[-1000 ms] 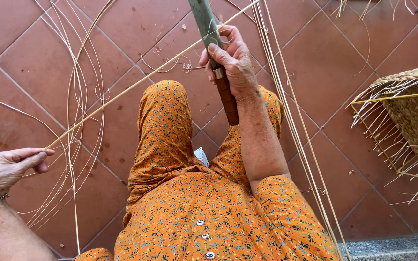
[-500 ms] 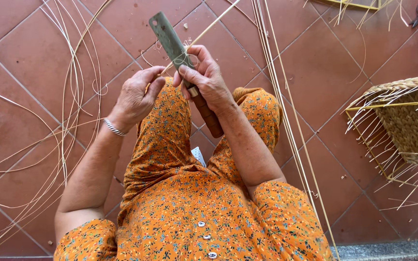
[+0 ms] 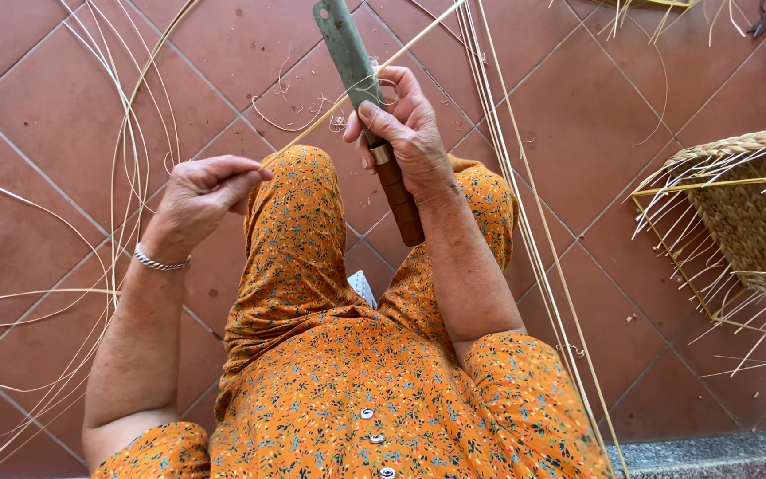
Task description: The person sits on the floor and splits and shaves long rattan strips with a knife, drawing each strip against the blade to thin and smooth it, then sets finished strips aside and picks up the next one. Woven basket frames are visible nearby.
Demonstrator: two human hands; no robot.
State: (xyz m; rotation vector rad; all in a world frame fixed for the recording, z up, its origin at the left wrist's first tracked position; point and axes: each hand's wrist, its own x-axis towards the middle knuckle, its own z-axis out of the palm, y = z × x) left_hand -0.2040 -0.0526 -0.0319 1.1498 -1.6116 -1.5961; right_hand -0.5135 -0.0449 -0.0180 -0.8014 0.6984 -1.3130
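Since half a second ago the left hand (image 3: pixel 201 191) has drawn away from the knife to the left, and now sits apart from it over the left knee, its fingers pinched shut on the near end of a pale cane strip (image 3: pixel 330 121).

Nearest, the person's orange flowered dress (image 3: pixel 347 390) covers the lap and both raised knees. A silver bracelet (image 3: pixel 160 262) circles the left wrist. Beyond the knees, the right hand (image 3: pixel 405 133) is closed around a knife (image 3: pixel 367 106) where the brown wooden handle meets the greenish blade; the handle points down towards the lap, the blade up and away. The cane strip runs from the pinched left fingers up to the right, crossing the blade just at the right thumb.

On the red tiled floor (image 3: pixel 37 106), loose canes (image 3: pixel 126 160) curve on the left and straight ones (image 3: pixel 525 222) lie on the right. A half-woven basket (image 3: pixel 746 213) stands at the right edge.
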